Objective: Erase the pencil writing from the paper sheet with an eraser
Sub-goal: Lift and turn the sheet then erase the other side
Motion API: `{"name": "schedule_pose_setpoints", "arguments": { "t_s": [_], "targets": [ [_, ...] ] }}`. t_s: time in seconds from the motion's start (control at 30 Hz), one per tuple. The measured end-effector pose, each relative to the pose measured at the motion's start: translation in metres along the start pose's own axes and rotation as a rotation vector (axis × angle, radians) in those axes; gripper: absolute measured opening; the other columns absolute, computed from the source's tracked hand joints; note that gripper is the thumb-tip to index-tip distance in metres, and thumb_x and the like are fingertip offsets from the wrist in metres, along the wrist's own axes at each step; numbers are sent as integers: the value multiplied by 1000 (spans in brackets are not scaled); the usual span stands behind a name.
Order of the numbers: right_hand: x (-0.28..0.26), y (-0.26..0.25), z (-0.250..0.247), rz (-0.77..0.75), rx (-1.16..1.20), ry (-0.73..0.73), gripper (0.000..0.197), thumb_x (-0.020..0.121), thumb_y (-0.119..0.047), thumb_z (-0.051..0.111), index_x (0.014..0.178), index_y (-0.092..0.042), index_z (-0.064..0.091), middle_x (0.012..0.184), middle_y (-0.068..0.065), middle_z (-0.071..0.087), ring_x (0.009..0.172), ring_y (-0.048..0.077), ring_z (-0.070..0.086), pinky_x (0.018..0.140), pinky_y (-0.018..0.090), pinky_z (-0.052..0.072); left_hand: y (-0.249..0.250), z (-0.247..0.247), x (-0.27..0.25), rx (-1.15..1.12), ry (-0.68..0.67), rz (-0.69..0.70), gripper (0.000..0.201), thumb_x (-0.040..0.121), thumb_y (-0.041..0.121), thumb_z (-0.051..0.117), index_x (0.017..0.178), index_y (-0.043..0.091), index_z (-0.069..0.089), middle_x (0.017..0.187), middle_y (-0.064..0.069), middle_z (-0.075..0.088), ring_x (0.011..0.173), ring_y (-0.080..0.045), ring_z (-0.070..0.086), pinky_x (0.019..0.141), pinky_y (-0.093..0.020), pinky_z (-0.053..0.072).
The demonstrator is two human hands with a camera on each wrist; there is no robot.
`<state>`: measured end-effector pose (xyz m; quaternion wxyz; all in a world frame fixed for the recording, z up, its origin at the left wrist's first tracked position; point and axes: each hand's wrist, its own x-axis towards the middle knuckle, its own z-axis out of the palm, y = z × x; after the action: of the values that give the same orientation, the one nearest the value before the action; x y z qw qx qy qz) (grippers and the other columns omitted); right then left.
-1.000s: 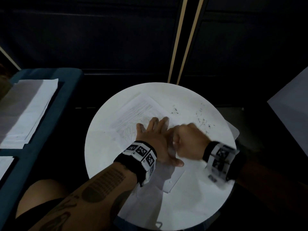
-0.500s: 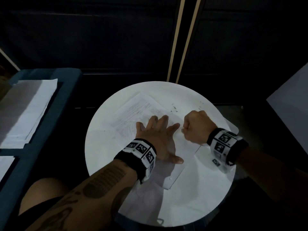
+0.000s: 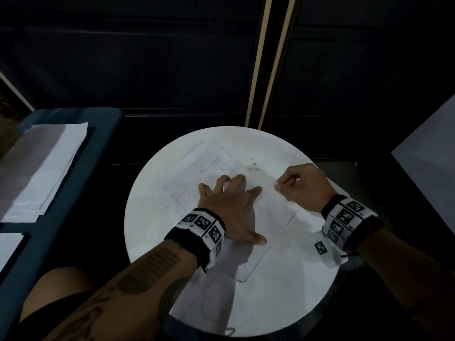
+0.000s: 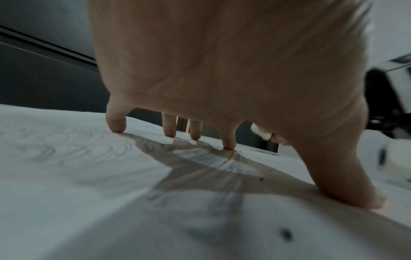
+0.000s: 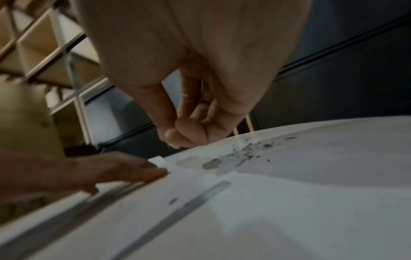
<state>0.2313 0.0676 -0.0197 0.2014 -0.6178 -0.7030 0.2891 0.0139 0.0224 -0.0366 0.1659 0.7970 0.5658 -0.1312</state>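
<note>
The left forearm comes in from the lower left, wrist raised, and the left hand [image 3: 231, 205] spreads wide on the paper sheet [image 3: 197, 178], fingertips [image 4: 116, 126] and thumb pressing down with the palm arched clear of it (the left wrist view shows a shadow under the palm). It holds nothing; it only pins the sheet.

The sheet lies tilted on the round white table [image 3: 283, 291], and faint pencil writing [image 3: 204, 166] shows on its far-left part, beyond the left fingertips.

The right forearm comes in from the right, and the right hand [image 3: 302, 185] sits at the sheet's right edge, just beside the left index finger but apart from it. Its fingers are curled in toward the thumb, tips gathered in a narrow pinch just above the table. A small pale object at those fingertips, glimpsed in the left wrist view, is probably the eraser [image 4: 262, 133]; the other views hide it, so the hold itself cannot be confirmed.

Dark eraser crumbs [image 5: 251, 149] lie scattered on the table just beyond the right hand.

Further left, stacked papers [image 3: 41, 168] rest on a blue bench [image 3: 98, 124].
</note>
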Motion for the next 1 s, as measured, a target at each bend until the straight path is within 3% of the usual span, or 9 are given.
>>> {"name": "schedule_pose_setpoints", "arguments": {
  "t_s": [0.17, 0.33, 0.4, 0.47, 0.53, 0.63, 0.77, 0.9, 1.0],
  "targets": [
    [-24, 18, -4, 70, 250, 33, 11, 90, -10, 79, 80, -14, 74, 65, -2, 68, 56, 18, 69, 59, 33, 54, -5, 5, 0, 19, 63, 38, 123, 58, 105, 51, 159, 52, 2, 166, 14, 1, 154, -29, 2, 112, -66, 18],
    [-36, 25, -5, 211, 541, 17, 2, 92, 1, 73, 91, 2, 73, 69, 15, 65, 63, 29, 63, 65, 41, 48, -1, -1, -5, -40, 155, 31, 95, 66, 100, 52, 146, 50, 36, 152, 13, 33, 144, -25, 24, 113, -61, 22],
    [-38, 23, -4, 250, 541, 14, 3, 89, -1, 75, 87, -1, 73, 68, 16, 66, 64, 31, 62, 62, 39, 45, 2, -5, -7, -99, 184, 19, 85, 73, 92, 57, 143, 46, 46, 149, 11, 43, 143, -24, 30, 115, -59, 24],
    [-39, 20, -1, 255, 443, 16, 9, 86, -7, 76, 78, -10, 75, 65, 10, 70, 61, 25, 64, 57, 33, 46, 7, -8, -6, -133, 199, 2, 87, 76, 89, 58, 148, 40, 46, 149, 8, 45, 142, -24, 35, 115, -56, 29],
    [-39, 12, 0, 213, 223, 45, 13, 85, -15, 76, 72, -17, 77, 63, -2, 72, 62, 16, 66, 60, 27, 51, 14, -8, -2, -127, 197, -24, 97, 73, 93, 57, 151, 36, 40, 154, 5, 39, 144, -28, 33, 114, -57, 32],
    [-40, -10, 6, 86, -80, 11, 15, 85, -22, 75, 72, -14, 79, 76, -6, 76, 80, 13, 70, 83, 27, 55, 24, -3, 4, -33, 104, -62, 115, 62, 102, 50, 153, 38, 21, 165, 6, 18, 151, -34, 18, 110, -64, 32],
    [-41, -25, 30, -5, -234, -183, 11, 84, -20, 69, 74, -17, 74, 81, -1, 72, 96, 19, 65, 82, 33, 57, 28, 5, 10, -38, 10, -117, 140, 48, 104, 54, 160, 43, -2, 170, 13, -4, 157, -33, -4, 116, -67, 18],
    [-19, -16, 19, 105, -283, -108, 10, 88, -28, 72, 84, -25, 64, 103, 5, 63, 113, 23, 55, 83, 29, 44, 25, 6, 13, -48, -8, -99, 141, 49, 104, 56, 160, 43, -7, 171, 11, -7, 158, -34, -6, 115, -68, 17],
    [-9, -16, 21, 96, -313, -98, 13, 87, -32, 73, 85, -27, 62, 106, 4, 63, 117, 26, 54, 83, 31, 43, 24, 5, 12, -42, 10, -104, 142, 51, 103, 57, 161, 42, -10, 170, 13, -6, 158, -32, -4, 117, -66, 18]
  ]
}}
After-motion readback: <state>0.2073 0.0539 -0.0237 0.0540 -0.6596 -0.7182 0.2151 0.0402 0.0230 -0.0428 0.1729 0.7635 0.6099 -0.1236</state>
